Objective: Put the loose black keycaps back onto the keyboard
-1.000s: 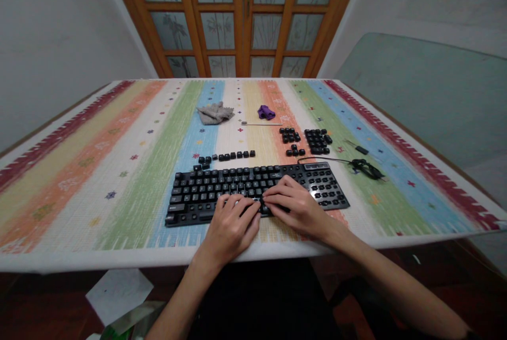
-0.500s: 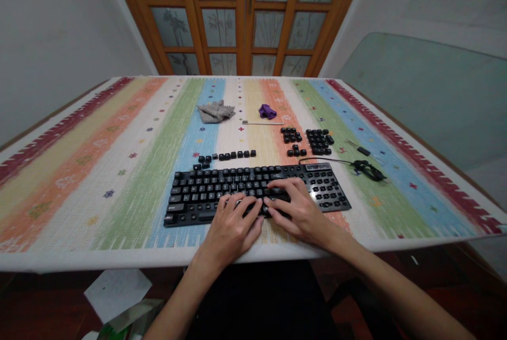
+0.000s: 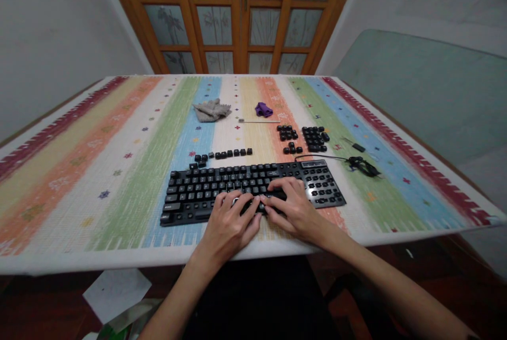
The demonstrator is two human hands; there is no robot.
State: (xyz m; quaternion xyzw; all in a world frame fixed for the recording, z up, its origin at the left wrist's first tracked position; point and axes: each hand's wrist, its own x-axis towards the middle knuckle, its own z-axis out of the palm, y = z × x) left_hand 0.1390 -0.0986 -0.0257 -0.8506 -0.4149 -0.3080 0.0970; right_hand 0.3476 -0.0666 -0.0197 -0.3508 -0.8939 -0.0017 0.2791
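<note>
A black keyboard (image 3: pixel 214 187) lies near the table's front edge. Its right-hand number block is bare of keycaps, and gaps show in the top and bottom rows. My left hand (image 3: pixel 229 221) rests over the lower middle rows with bent fingers, thumb and index close together. From the right, my right hand (image 3: pixel 293 208) reaches in, fingers curled over the keys. The index fingertips of both hands nearly meet at the lower rows. Whatever sits between the fingertips is too small and covered to name.
Loose keycaps stand behind the keyboard, in a row (image 3: pixel 233 153) and in a larger group (image 3: pixel 315 138). Farther back lie a grey cloth (image 3: pixel 212 111), a purple cloth (image 3: pixel 263 110) and a thin brush (image 3: pixel 259 121). A coiled cable (image 3: pixel 363 166) and a small black-handled tool (image 3: pixel 358 147) are at right.
The view has shifted slightly, so everything appears a little farther left. Both hands stay at the same spot on the keyboard, with only slight finger movement.
</note>
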